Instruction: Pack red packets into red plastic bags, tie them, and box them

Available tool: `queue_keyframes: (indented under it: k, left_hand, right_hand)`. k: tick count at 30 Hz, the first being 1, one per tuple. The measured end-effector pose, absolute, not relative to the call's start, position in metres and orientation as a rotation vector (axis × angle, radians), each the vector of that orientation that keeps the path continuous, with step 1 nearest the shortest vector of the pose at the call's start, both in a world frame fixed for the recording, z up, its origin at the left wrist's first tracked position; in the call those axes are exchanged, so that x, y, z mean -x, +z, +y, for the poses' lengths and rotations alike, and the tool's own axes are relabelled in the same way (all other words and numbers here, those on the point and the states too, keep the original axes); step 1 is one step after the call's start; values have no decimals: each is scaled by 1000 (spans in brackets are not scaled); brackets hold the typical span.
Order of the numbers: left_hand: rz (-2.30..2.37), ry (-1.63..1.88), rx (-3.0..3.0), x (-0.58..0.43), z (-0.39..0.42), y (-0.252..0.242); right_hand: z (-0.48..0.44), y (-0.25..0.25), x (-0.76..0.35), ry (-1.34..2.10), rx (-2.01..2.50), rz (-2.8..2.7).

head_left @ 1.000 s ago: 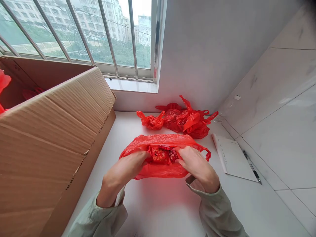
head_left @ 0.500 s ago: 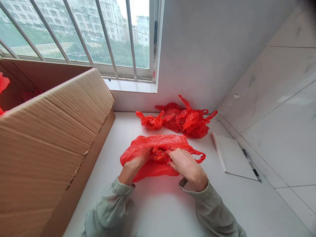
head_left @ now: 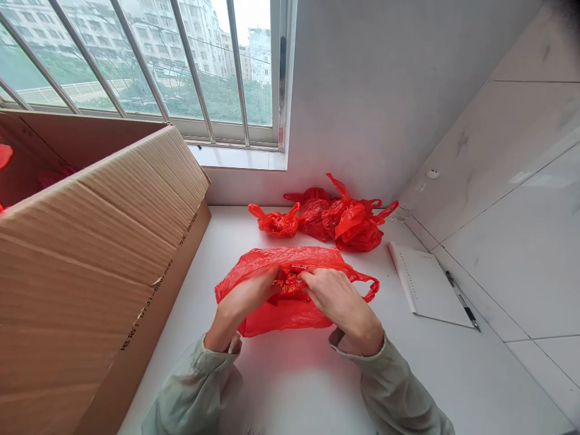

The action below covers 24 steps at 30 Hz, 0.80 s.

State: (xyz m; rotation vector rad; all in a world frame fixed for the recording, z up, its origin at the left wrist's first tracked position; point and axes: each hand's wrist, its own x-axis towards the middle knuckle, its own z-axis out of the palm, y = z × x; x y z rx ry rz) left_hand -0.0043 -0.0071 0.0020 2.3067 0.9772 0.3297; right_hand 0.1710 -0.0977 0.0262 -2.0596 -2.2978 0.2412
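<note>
On the worktop, we find left hand and right hand drawn closer inside the red bag, among its packets; their grip we cannot tell.

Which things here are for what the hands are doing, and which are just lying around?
In use:
open red bag
red packets inside it
maybe the bunched red bags behind and cardboard box

Probably just lying around:
notebook
pen
</note>
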Motion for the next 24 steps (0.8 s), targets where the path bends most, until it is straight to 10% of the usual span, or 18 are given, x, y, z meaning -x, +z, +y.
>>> queue_keyframes:
  k: [24]
  left_hand:
    - [727, 382, -2190, 11, -30, 54]
  right_hand:
    - [-93, 31, -196, 1001, 1462, -1613]
